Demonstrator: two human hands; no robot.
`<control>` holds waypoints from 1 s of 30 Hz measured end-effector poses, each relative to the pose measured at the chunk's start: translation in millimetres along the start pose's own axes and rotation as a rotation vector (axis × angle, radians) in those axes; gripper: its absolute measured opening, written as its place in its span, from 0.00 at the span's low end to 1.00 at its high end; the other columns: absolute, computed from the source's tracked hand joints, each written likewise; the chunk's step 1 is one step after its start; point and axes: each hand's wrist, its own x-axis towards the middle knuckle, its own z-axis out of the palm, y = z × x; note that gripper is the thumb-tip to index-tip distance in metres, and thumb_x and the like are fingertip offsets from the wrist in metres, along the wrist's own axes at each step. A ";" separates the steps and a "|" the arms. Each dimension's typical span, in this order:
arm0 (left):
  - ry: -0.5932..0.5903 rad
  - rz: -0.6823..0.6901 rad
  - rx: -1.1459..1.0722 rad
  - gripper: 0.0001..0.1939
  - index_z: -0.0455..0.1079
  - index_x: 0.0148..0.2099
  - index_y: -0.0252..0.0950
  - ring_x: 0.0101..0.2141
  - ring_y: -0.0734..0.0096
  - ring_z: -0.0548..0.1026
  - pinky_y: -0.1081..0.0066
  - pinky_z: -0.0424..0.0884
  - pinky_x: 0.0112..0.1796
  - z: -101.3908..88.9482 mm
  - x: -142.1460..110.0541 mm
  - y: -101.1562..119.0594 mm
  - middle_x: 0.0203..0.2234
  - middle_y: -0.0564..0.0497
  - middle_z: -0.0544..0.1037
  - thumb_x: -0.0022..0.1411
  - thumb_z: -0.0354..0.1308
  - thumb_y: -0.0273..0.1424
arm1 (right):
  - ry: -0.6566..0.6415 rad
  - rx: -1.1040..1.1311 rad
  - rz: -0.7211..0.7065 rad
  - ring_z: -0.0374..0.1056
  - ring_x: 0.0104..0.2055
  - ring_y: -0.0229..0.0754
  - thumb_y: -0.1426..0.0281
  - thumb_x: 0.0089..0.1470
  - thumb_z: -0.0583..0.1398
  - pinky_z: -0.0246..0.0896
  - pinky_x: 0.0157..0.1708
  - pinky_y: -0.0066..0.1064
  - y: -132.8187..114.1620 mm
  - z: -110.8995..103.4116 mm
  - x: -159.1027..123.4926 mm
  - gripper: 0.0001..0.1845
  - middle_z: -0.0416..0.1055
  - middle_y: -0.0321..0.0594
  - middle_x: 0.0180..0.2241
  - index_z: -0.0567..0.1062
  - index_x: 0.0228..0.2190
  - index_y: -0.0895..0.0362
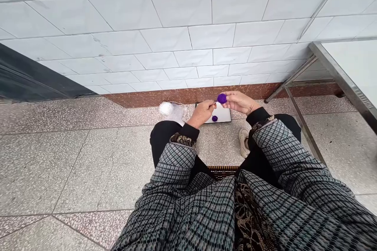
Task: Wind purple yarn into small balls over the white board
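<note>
My right hand (240, 102) pinches a small round purple piece (222, 98) between thumb and fingers, held up in front of me. My left hand (202, 113) is closed in a pinch just left of it, gripping something thin that I cannot make out. Below the hands a white tray (224, 115) lies on the floor by the wall, with a second small purple piece (215, 118) on it. A white bundle of thread or plastic (172, 110) lies left of the tray.
I sit low on a speckled stone floor facing a white tiled wall with a reddish skirting. A metal table frame (303, 125) stands at my right. My shoe (243, 141) rests near the tray. A dark woven basket edge (223, 171) shows between my knees.
</note>
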 end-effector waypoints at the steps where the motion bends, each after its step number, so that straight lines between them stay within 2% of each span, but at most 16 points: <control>1: -0.048 0.019 -0.010 0.10 0.72 0.33 0.36 0.36 0.66 0.75 0.68 0.69 0.42 2.2 -0.6 1.7 0.32 0.50 0.79 0.64 0.51 0.26 | 0.036 0.053 -0.041 0.69 0.32 0.34 0.74 0.52 0.67 0.70 0.38 0.27 0.2 -1.0 1.6 0.09 0.76 0.38 0.32 0.76 0.37 0.59; 4: -0.230 0.123 -0.049 0.10 0.73 0.34 0.36 0.33 0.68 0.74 0.69 0.69 0.40 7.8 -2.9 7.9 0.29 0.52 0.78 0.64 0.51 0.27 | 0.163 0.074 -0.102 0.69 0.32 0.34 0.74 0.54 0.66 0.69 0.37 0.27 3.0 -1.7 7.6 0.06 0.74 0.37 0.31 0.74 0.35 0.59; 6: -0.305 0.195 -0.065 0.10 0.74 0.33 0.36 0.33 0.68 0.74 0.69 0.69 0.41 8.9 -4.1 11.0 0.29 0.52 0.77 0.64 0.52 0.27 | 0.244 -0.083 -0.073 0.67 0.29 0.34 0.77 0.52 0.65 0.68 0.35 0.27 6.3 -0.6 10.9 0.07 0.73 0.36 0.30 0.74 0.34 0.58; 8: -0.257 0.225 -0.073 0.10 0.74 0.33 0.35 0.33 0.68 0.74 0.69 0.69 0.41 6.6 -4.3 11.7 0.30 0.51 0.78 0.64 0.53 0.27 | 0.240 -0.350 0.019 0.64 0.26 0.34 0.82 0.47 0.65 0.65 0.31 0.27 9.0 1.0 11.6 0.10 0.72 0.35 0.27 0.74 0.31 0.58; 10: -0.120 0.206 -0.064 0.10 0.73 0.33 0.35 0.34 0.67 0.74 0.68 0.69 0.41 1.7 -3.5 9.4 0.31 0.49 0.78 0.64 0.53 0.26 | 0.094 -0.564 0.135 0.63 0.26 0.34 0.84 0.43 0.66 0.63 0.29 0.28 9.4 3.1 8.7 0.11 0.72 0.34 0.25 0.76 0.29 0.59; 11: -0.048 0.182 -0.050 0.10 0.73 0.32 0.35 0.35 0.67 0.74 0.68 0.69 0.41 -1.0 -2.7 7.4 0.31 0.49 0.78 0.64 0.53 0.26 | -0.002 -0.596 0.178 0.63 0.26 0.34 0.84 0.42 0.66 0.63 0.29 0.28 8.4 4.3 6.1 0.11 0.72 0.34 0.25 0.77 0.30 0.59; 13: 0.052 0.114 -0.014 0.10 0.72 0.31 0.36 0.36 0.66 0.74 0.68 0.69 0.41 -5.2 -1.2 3.0 0.31 0.48 0.77 0.64 0.52 0.26 | -0.120 -0.500 0.195 0.65 0.27 0.34 0.83 0.43 0.65 0.64 0.30 0.27 4.0 6.7 0.1 0.12 0.74 0.34 0.27 0.78 0.33 0.59; 14: 0.076 0.072 0.003 0.10 0.71 0.31 0.36 0.36 0.65 0.74 0.67 0.68 0.41 -6.1 -0.6 1.1 0.31 0.48 0.78 0.64 0.52 0.25 | -0.119 -0.400 0.169 0.66 0.27 0.33 0.82 0.45 0.65 0.65 0.31 0.26 1.1 7.8 -2.7 0.13 0.75 0.34 0.29 0.78 0.35 0.58; 16: 0.077 -0.007 0.023 0.10 0.71 0.31 0.36 0.36 0.65 0.74 0.67 0.68 0.41 -5.3 -0.3 -0.8 0.31 0.48 0.78 0.64 0.51 0.24 | -0.034 -0.186 0.096 0.67 0.27 0.33 0.79 0.47 0.64 0.66 0.31 0.25 -5.0 9.4 -6.5 0.12 0.75 0.35 0.30 0.77 0.36 0.58; 18: 0.011 -0.034 0.018 0.10 0.72 0.32 0.36 0.35 0.65 0.74 0.68 0.67 0.40 -1.5 -1.2 0.4 0.31 0.49 0.78 0.64 0.51 0.24 | 0.073 -0.024 0.020 0.68 0.28 0.33 0.77 0.51 0.64 0.68 0.32 0.25 -8.9 9.8 -6.8 0.09 0.75 0.35 0.29 0.76 0.37 0.58; 20: -0.116 0.017 -0.009 0.10 0.72 0.33 0.35 0.33 0.67 0.74 0.69 0.67 0.39 3.4 -2.6 4.3 0.29 0.51 0.78 0.64 0.51 0.25 | 0.170 0.045 -0.030 0.68 0.28 0.33 0.76 0.53 0.63 0.68 0.33 0.24 -8.8 9.3 -3.8 0.09 0.75 0.36 0.30 0.75 0.38 0.58; 22: -0.238 0.108 -0.045 0.09 0.72 0.33 0.35 0.32 0.68 0.73 0.70 0.67 0.38 6.8 -3.7 8.8 0.28 0.52 0.77 0.64 0.52 0.26 | 0.259 -0.016 -0.032 0.66 0.27 0.32 0.79 0.52 0.62 0.67 0.31 0.24 -4.9 8.4 1.1 0.10 0.74 0.36 0.30 0.75 0.39 0.58; 24: -0.273 0.177 -0.065 0.09 0.72 0.32 0.35 0.32 0.69 0.74 0.70 0.67 0.38 7.2 -4.1 12.0 0.29 0.52 0.77 0.64 0.53 0.26 | 0.298 -0.196 0.002 0.64 0.25 0.32 0.82 0.50 0.62 0.64 0.29 0.25 0.5 7.6 5.4 0.11 0.73 0.35 0.28 0.76 0.36 0.58; 26: -0.200 0.193 -0.063 0.09 0.73 0.33 0.35 0.33 0.68 0.74 0.70 0.67 0.39 4.3 -4.1 12.8 0.30 0.51 0.77 0.64 0.53 0.26 | 0.237 -0.411 0.060 0.62 0.25 0.33 0.84 0.46 0.63 0.61 0.26 0.26 4.5 7.3 6.8 0.11 0.72 0.34 0.25 0.76 0.32 0.58; 28: -0.085 0.184 -0.044 0.09 0.73 0.33 0.35 0.34 0.68 0.74 0.69 0.68 0.40 -0.2 -3.8 11.1 0.30 0.50 0.77 0.64 0.52 0.26 | 0.087 -0.570 0.130 0.63 0.25 0.34 0.85 0.43 0.63 0.60 0.27 0.27 5.4 7.6 5.0 0.12 0.72 0.34 0.24 0.77 0.29 0.59; 30: -0.013 0.177 -0.021 0.09 0.72 0.32 0.35 0.35 0.67 0.73 0.69 0.68 0.40 -4.3 -3.4 8.1 0.30 0.49 0.76 0.64 0.53 0.26 | -0.063 -0.627 0.189 0.64 0.26 0.35 0.85 0.42 0.63 0.62 0.28 0.27 3.9 8.4 1.3 0.12 0.72 0.34 0.24 0.78 0.29 0.59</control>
